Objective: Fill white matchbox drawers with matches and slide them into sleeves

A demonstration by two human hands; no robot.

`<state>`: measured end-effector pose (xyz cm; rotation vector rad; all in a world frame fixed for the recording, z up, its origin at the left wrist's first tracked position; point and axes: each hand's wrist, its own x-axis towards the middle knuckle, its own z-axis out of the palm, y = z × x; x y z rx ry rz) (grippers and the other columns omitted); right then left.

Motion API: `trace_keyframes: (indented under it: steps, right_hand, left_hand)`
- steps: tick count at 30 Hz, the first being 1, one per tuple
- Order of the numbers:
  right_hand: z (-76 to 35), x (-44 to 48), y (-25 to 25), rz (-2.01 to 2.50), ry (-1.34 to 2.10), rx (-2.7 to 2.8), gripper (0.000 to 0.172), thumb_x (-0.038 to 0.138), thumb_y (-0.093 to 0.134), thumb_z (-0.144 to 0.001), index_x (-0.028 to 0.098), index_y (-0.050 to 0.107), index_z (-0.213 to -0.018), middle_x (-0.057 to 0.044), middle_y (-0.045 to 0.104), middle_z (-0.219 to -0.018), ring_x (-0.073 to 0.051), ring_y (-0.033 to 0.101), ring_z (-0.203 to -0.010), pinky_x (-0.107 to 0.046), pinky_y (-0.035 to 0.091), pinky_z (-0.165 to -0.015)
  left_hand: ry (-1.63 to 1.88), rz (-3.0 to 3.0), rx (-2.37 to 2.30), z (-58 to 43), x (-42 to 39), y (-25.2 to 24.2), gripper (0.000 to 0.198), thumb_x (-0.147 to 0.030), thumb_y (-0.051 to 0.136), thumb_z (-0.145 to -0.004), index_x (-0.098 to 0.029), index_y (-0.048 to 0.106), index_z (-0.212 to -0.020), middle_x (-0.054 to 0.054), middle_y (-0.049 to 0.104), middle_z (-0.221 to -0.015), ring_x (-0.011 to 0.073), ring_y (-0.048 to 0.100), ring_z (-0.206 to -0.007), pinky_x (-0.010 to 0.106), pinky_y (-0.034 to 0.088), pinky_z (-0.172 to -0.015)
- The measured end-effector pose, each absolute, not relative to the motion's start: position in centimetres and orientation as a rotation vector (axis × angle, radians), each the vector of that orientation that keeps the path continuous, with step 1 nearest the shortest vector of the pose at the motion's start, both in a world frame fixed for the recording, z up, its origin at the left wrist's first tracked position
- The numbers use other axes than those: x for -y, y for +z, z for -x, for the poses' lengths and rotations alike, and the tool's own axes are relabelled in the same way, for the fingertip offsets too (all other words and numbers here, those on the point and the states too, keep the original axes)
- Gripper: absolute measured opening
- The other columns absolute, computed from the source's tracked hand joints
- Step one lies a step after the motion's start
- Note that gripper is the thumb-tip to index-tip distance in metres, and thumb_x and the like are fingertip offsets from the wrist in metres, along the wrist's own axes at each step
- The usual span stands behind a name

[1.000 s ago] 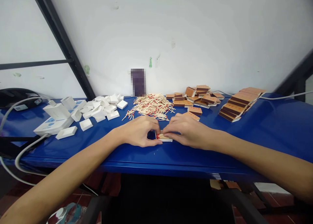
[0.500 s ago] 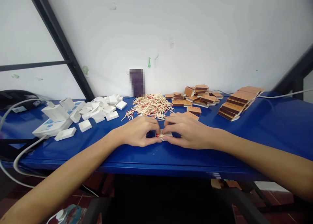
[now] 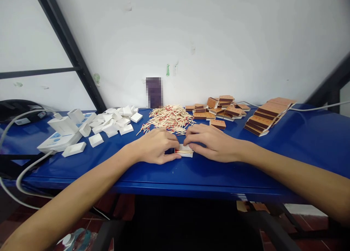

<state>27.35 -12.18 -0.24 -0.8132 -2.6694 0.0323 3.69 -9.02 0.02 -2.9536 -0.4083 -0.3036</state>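
Note:
A small white matchbox tray point(image 3: 187, 154) lies on the blue table in front of me, with a few red-tipped matches along its near side. My left hand point(image 3: 160, 146) grips the tray's left end, thumb at the near edge and fingers at the far one. Over the tray's right rear corner hovers my right hand point(image 3: 209, 141), fingers bent and thumb apart from them, with nothing visible in its grasp. Whether its fingertips touch the tray I cannot tell. Just beyond both hands is a heap of loose matches point(image 3: 171, 118).
White empty trays point(image 3: 111, 123) are piled at left, beside a white power strip point(image 3: 58, 141) with plugs and cables. Brown matchbox sleeves point(image 3: 201, 115) lie in a heap at back right; a slanting stack of sleeves point(image 3: 266, 116) stands farther right. A wall point(image 3: 218, 43) rises behind.
My right hand has drawn slightly up and back from the tray, its thumb leaving the near edge. More of the tray now shows. My left hand stays on its left end.

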Motion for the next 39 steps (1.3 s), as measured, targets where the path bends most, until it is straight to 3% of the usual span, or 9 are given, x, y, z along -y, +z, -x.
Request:
trace_keyframes:
  steps: [10,16,21,27,31,39]
  right_hand:
    - [-27.7,11.5,-1.7,0.806,0.275,2.698,0.023,0.033,0.035,-0.103,0.019,0.052,-0.095,-0.006,0.052,-0.094,-0.019,0.05,-0.084,-0.034,0.039,-0.077]
    - [-27.7,10.9,-1.7,0.879,0.31,2.476,0.02,0.03,0.033,-0.102,0.02,0.047,-0.091,-0.004,0.054,-0.086,-0.018,0.049,-0.076,-0.032,0.04,-0.072]
    - [-27.5,9.2,-1.1,1.048,0.077,2.358,0.011,0.021,0.042,-0.095,0.018,0.052,-0.098,-0.007,0.059,-0.094,-0.021,0.054,-0.085,-0.033,0.041,-0.076]
    - [-26.6,7.3,-1.1,1.112,-0.013,2.542,0.016,0.015,0.048,-0.089,0.016,0.06,-0.099,-0.009,0.061,-0.097,-0.021,0.057,-0.088,-0.033,0.043,-0.077]
    - [-25.9,7.1,-1.3,1.09,-0.046,2.576,0.012,0.017,0.052,-0.088,0.016,0.063,-0.093,-0.008,0.061,-0.095,-0.02,0.057,-0.086,-0.031,0.043,-0.076]
    - [-25.3,7.1,-1.9,1.181,0.04,2.509,0.011,0.018,0.053,-0.088,0.015,0.064,-0.087,-0.006,0.06,-0.088,-0.018,0.056,-0.078,-0.029,0.04,-0.069]
  left_hand:
    - [-0.303,2.913,0.339,-3.8,8.9,0.0,0.028,-0.04,0.052,-0.095,-0.017,0.068,-0.094,0.005,0.07,-0.09,0.0198,0.065,-0.083,0.033,0.044,-0.078]
    - [-0.273,2.937,0.403,-3.6,8.9,0.4,0.035,-0.05,0.055,-0.091,-0.017,0.067,-0.097,0.005,0.068,-0.086,0.0194,0.064,-0.078,0.032,0.045,-0.074]
    - [-0.389,2.946,0.412,-3.4,7.2,2.3,0.035,-0.045,0.045,-0.096,-0.017,0.064,-0.103,0.005,0.067,-0.093,0.0176,0.062,-0.08,0.03,0.046,-0.072]
    - [-0.517,2.797,0.418,-4.5,2.2,2.7,0.04,-0.032,0.032,-0.1,-0.016,0.066,-0.087,0.006,0.065,-0.08,0.0175,0.059,-0.077,0.031,0.044,-0.072]
    - [-0.477,2.71,0.372,-4.7,0.4,1.4,0.038,-0.029,0.034,-0.098,-0.016,0.064,-0.08,0.005,0.065,-0.075,0.0166,0.057,-0.071,0.031,0.042,-0.068]
    - [-0.514,2.647,0.325,-3.8,1.6,0.3,0.031,-0.026,0.038,-0.096,-0.016,0.065,-0.083,0.005,0.065,-0.078,0.0174,0.057,-0.074,0.033,0.043,-0.07]
